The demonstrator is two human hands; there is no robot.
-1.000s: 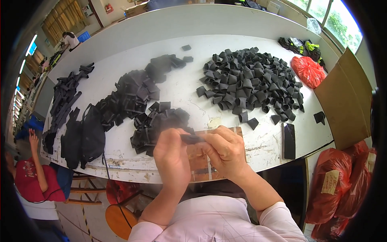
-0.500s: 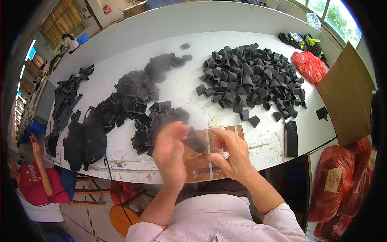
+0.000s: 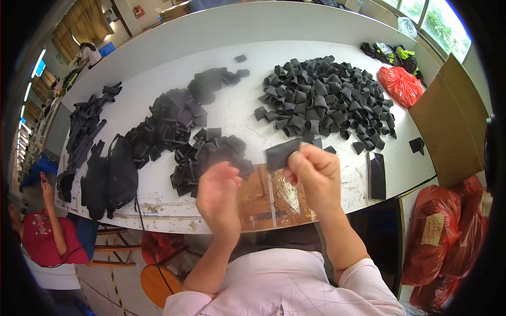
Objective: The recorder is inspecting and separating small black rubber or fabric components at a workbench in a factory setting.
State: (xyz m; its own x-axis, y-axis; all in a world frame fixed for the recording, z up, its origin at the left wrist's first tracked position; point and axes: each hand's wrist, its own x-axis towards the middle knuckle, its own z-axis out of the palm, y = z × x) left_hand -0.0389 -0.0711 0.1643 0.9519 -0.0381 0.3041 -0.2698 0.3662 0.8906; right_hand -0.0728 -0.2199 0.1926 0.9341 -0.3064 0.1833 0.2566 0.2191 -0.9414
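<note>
A small dark fabric piece [image 3: 281, 154] is pinched between the thumb and fingers of my right hand [image 3: 319, 174], raised above the brown taped board [image 3: 253, 203] at the table's near edge. Over the board's left side, my left hand [image 3: 219, 203] is empty, its fingers loosely stretched and apart from the piece. Just beyond it lies a pile of flat black fabric pieces [image 3: 184, 174], partly blurred. Farther off on the right spreads a big heap of black fabric loops [image 3: 329, 97], many with open ends showing.
A dark phone [image 3: 376, 176] lies to the right on the white table [image 3: 232, 113]. Black strips [image 3: 84, 121] and a black pouch [image 3: 122, 171] are at the left. A red bag [image 3: 400, 84] and a cardboard sheet [image 3: 448, 118] stand right. Another person [image 3: 55, 237] sits at far left.
My right hand has moved up and away from the left, lifting the dark fabric piece off the board. The left hand has let go and shifted slightly down.
</note>
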